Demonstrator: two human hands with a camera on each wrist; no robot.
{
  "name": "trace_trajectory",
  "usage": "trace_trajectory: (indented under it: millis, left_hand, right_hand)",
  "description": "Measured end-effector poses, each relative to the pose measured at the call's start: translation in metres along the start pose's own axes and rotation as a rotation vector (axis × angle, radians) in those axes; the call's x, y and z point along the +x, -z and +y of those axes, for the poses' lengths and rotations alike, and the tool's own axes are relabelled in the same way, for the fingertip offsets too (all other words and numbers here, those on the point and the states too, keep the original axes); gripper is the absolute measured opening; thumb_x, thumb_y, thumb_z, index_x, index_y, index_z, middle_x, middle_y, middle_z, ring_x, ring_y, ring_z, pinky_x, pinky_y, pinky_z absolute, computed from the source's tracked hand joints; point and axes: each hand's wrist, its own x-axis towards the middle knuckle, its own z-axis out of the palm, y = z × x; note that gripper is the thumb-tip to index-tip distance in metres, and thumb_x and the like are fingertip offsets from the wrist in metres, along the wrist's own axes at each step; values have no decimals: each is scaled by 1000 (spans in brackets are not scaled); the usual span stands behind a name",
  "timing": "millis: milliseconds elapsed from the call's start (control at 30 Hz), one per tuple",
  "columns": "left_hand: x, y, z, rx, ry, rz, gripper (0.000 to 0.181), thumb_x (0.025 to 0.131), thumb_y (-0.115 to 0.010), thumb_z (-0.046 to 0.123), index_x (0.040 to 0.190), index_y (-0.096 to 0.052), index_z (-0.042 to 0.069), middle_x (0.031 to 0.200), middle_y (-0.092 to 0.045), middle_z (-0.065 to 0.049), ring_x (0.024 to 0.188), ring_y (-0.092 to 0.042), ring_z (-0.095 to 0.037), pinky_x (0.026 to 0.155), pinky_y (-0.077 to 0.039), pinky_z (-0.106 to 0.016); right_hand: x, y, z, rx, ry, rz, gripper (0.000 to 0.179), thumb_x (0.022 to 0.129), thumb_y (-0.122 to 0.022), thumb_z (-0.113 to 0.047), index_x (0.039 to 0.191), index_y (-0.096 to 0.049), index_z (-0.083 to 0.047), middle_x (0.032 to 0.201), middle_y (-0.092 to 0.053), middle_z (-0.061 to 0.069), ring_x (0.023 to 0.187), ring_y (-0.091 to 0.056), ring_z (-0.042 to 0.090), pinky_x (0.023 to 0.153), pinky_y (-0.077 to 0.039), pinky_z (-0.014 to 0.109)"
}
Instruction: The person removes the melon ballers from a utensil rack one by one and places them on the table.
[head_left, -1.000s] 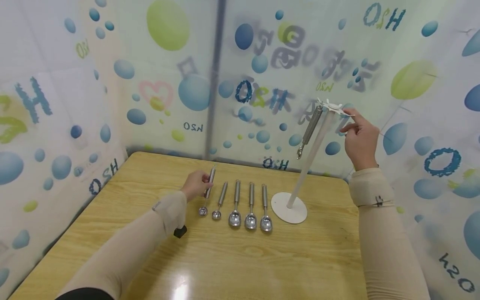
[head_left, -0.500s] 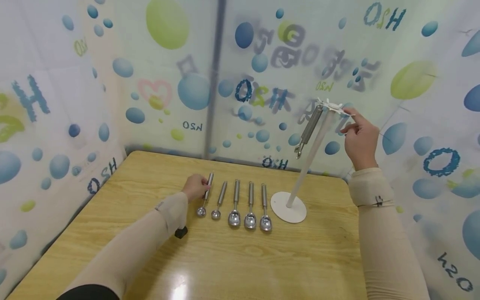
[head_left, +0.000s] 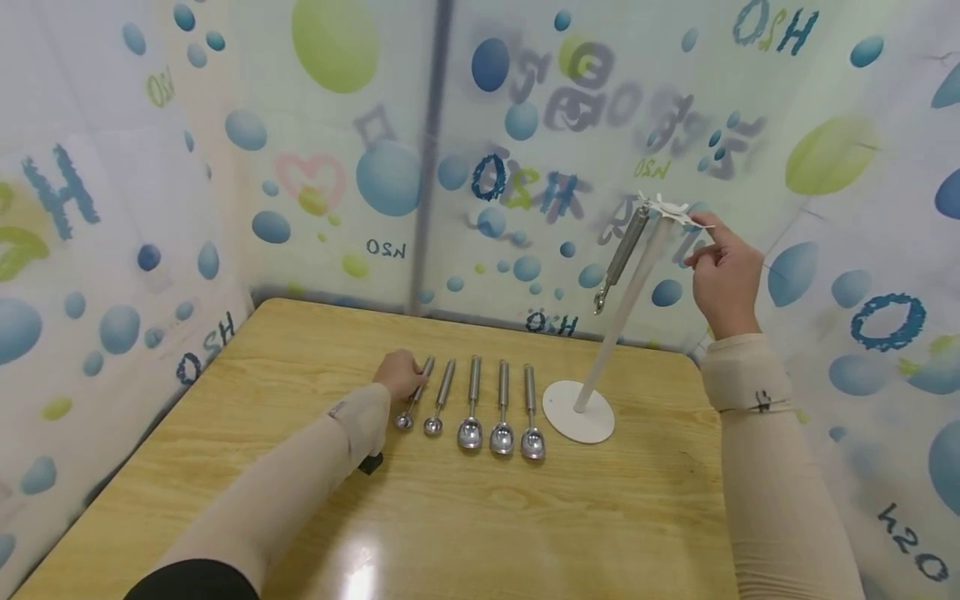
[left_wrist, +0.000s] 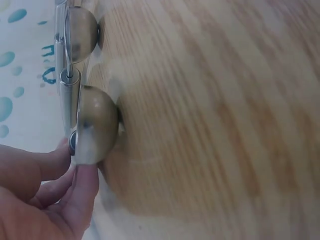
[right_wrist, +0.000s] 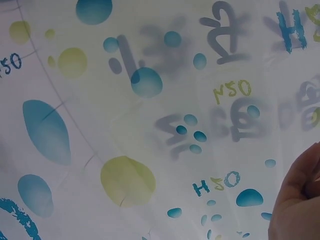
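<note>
My left hand [head_left: 401,375] holds the handle of the leftmost small metal scoop [head_left: 405,422], low over the table. In the left wrist view its rounded bowl [left_wrist: 100,125] is right by my fingertips [left_wrist: 87,182], and the neighbouring scoop [left_wrist: 83,35] is behind it. At the right, my right hand [head_left: 727,279] is raised beside the white stand's hooked top [head_left: 670,208]. Its index finger reaches the hooks, and the thumb sits lower, apart from them. A metal utensil [head_left: 624,254] with a ribbed handle hangs from the stand's left side. Only part of the right hand [right_wrist: 300,195] shows in the right wrist view.
Beside the held scoop lie another small scoop [head_left: 433,426] and three larger ones, the nearest being this oval scoop [head_left: 470,433]. The stand's round base [head_left: 577,425] is to their right. Printed curtains [head_left: 315,275] enclose the wooden table [head_left: 525,525].
My left hand and the leftmost scoop's handle have come down toward the table, with the hand shifting slightly right. The right hand stays at the stand's top.
</note>
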Motion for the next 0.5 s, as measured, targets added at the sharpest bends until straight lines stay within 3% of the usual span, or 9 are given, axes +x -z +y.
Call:
trace_trajectory:
  millis: [200,400,500]
  left_hand:
    - [1,1,-5,-26,-17,3,19,95,-70,8,82,-76,-3,63,-63,-4,53,-56,-13,50,-43,-23]
    - [3,5,-9,-19,-4,-20,27,96,-70,14,74,-75,0,60,-64,-6,50,-53,-13,48,-41,-24]
    - [4,9,-9,29,-4,-4,26,97,-71,23,88,-76,-1,80,-73,-11,65,-61,-19,57,-47,-29]
  right_hand:
    - [-1,-2,1,21,2,11,54,94,-40,9,129,-72,-18,64,-61,-2,55,-48,-7,46,-29,21]
    - [0,-4,2,21,14,6,54,94,-41,10,130,-72,-16,66,-64,8,54,-47,-5,46,-28,22]
    - [1,-4,3,29,11,5,53,94,-41,10,130,-72,-16,64,-63,2,54,-47,-5,46,-27,22]
